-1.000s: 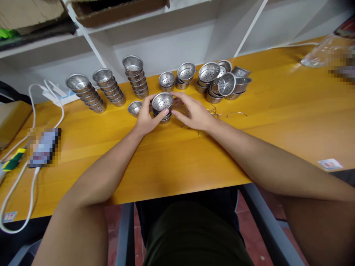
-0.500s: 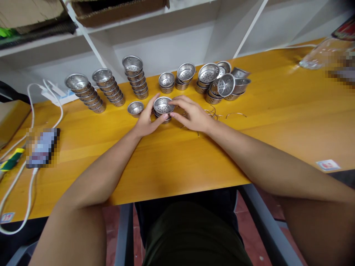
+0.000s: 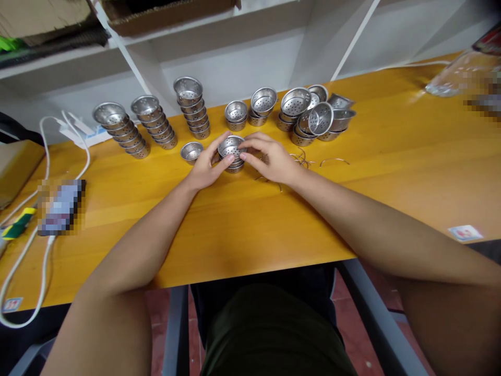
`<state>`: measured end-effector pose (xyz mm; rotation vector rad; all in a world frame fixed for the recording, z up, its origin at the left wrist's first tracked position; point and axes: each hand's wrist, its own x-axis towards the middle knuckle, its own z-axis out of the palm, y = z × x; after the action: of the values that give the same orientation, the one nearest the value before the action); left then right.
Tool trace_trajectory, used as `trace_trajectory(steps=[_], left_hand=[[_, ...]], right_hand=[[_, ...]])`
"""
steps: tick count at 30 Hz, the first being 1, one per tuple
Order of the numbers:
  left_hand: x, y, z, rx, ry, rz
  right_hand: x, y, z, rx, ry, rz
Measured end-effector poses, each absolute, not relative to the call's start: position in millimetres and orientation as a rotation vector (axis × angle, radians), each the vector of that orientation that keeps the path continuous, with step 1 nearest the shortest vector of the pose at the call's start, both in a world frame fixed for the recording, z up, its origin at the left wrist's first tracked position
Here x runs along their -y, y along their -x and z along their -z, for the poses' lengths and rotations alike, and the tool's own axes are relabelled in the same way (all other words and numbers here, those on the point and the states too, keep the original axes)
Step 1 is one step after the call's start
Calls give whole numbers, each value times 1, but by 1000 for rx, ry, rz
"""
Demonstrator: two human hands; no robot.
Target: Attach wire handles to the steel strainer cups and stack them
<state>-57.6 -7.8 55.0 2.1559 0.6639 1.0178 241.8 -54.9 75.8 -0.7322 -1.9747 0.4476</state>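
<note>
A small perforated steel strainer cup [image 3: 230,147] sits on top of a short stack of the same cups on the yellow table [image 3: 242,224]. My left hand [image 3: 205,166] curls round its left side, thumb and fingers on the rim. From the right, my right hand [image 3: 270,158] pinches the same rim with its fingertips. A single cup [image 3: 191,151] stands just left of my left hand. Thin wire rings [image 3: 313,161] lie beside and under my right hand.
Three leaning stacks of strainer cups [image 3: 156,122] line the back left; a loose heap of cups [image 3: 313,117] lies back right. A white cable [image 3: 37,245] and a blurred device [image 3: 58,206] are at the left. A white shelf unit [image 3: 219,47] stands behind.
The top cup has been lowered from a raised position onto the short stack, and both hands have closed in round its rim.
</note>
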Motion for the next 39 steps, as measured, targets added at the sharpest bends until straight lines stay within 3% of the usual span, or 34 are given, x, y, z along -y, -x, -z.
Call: trace_trajectory(steps=[13,21,27,31,39], left_hand=[[17,50,-43,-766,-2312,-1096],[12,76,-72,-1476,-2223,-1480],[20,82,-80,-1932,-1989,-1050],[12,92,-71,-1907,-1964,-997],[-15,107,-59,-1332,-2373,-1615]], right_hand=[[59,-242,-74,1992,751,-425],[65,-244,-73,1892,904,-248],[77,-243,-85,2213,865,-294],[77,-239,-81,2307,841,-308],[67,-244,-75,2197,885,-298]])
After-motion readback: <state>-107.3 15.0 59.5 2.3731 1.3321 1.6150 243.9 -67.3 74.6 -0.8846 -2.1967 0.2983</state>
